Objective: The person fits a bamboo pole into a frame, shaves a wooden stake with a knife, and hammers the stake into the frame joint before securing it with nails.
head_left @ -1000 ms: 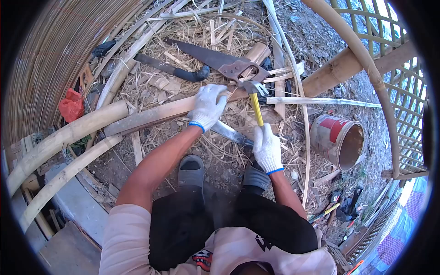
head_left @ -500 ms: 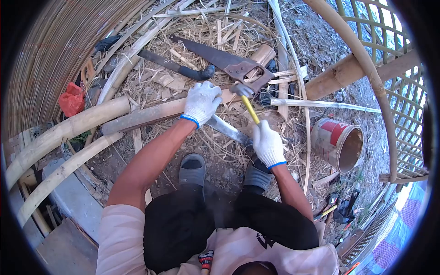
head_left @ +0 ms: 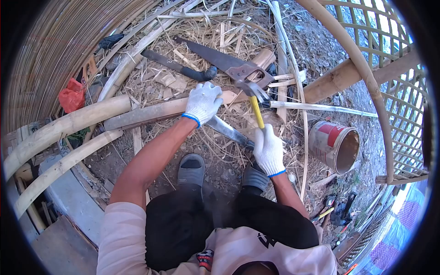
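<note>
My left hand (head_left: 204, 103), in a white knit glove with a blue cuff, is closed over a long piece of bamboo (head_left: 153, 113) lying across the ground. My gloved right hand (head_left: 268, 149) grips the yellow handle of a claw hammer (head_left: 256, 110). The hammer's metal head is raised just right of the bamboo's end, in front of the handsaw (head_left: 247, 73). Between my hands lies a metal blade (head_left: 227, 130), its upper end hidden by my left hand. A big knife with a dark handle (head_left: 176, 65) rests above my left hand.
Bamboo shavings and offcuts cover the ground. Thick bamboo poles (head_left: 68, 121) lie at left, near a red plastic bag (head_left: 72, 97). At right are a tipped paint bucket (head_left: 326, 142), a bamboo post (head_left: 334, 81) and a woven bamboo lattice (head_left: 403, 103).
The hammer has turned, so its claw now shows to the right, and my right hand has shifted slightly down. My left hand stays on the bamboo.
</note>
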A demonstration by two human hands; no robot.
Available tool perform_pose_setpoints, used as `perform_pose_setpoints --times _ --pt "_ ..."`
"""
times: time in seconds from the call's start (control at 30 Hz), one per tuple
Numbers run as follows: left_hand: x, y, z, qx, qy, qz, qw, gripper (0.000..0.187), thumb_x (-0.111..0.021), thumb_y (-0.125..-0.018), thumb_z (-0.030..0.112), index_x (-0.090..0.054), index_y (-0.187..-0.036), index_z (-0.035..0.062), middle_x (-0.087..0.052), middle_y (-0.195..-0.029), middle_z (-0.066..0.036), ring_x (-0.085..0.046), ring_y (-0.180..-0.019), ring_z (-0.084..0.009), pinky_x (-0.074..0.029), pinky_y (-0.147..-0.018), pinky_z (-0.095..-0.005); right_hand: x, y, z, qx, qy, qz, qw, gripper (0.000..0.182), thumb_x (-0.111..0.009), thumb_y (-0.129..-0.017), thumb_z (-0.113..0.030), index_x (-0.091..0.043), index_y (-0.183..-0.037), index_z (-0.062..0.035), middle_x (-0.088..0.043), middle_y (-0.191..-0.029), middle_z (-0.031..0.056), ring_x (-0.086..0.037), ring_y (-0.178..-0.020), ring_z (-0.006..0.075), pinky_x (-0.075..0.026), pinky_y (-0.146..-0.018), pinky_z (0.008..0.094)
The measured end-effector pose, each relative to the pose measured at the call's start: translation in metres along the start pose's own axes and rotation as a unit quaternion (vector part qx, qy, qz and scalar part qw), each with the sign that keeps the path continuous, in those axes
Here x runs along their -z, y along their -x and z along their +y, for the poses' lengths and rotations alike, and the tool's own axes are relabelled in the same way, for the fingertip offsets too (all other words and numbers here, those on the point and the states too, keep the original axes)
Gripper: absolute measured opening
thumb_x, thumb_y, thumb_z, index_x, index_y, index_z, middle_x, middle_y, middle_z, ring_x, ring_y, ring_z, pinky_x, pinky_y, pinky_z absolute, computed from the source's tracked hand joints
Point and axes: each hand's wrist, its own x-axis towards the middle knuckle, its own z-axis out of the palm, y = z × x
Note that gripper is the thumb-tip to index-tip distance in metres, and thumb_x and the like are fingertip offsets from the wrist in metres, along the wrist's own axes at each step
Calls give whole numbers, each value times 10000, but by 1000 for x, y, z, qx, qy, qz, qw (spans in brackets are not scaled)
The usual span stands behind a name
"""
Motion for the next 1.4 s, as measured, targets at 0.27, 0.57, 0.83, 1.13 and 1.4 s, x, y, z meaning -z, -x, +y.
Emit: perform_pose_setpoints --times 0.27,0.57,0.83,1.13,1.4 --pt "14 2 3 12 -53 -27 998 436 -743 -820 283 -679 -1225 134 -679 -1147 -163 -639 -1107 -372 -534 -930 -530 -6 35 72 -32 85 32 995 218 -672 -1026 -230 -660 -1161 -59 -725 -831 211 -722 -746 430 -568 -681 511" --pt "200 -17 3 29 20 137 990 406 -634 -959 260 -672 -1320 77 -712 -1177 -208 -679 -1141 -375 -548 -985 -490 -5 51 92 -9 139 65 988 283 -784 -928 -261 -675 -1119 -84 -716 -978 166 -730 -879 375 -580 -753 467" --pt "429 214 -111 138 -330 562 746 462 -609 -1007 111 -603 -1457 7 -711 -1296 -192 -692 -1136 -330 -537 -1025 -389 27 29 70 -1 148 87 985 239 -768 -921 -284 -715 -1038 -82 -691 -1001 167 -695 -874 384 -563 -765 491" --pt "142 303 -256 409 62 351 840 432 -657 -951 135 -612 -1268 -156 -717 -1163 -217 -686 -1034 -319 -561 -961 -429 182 28 39 -66 16 262 963 226 -689 -1006 -230 -723 -1134 -47 -755 -972 217 -766 -922 370 -581 -822 433" --pt "60 319 -267 453 -119 84 879 344 -754 -872 72 -709 -1146 -129 -770 -1056 -248 -750 -984 -323 -616 -869 -448 285 27 186 -237 167 164 943 311 -570 -984 -257 -779 -1148 -94 -790 -1043 188 -749 -1035 391 -557 -984 467"
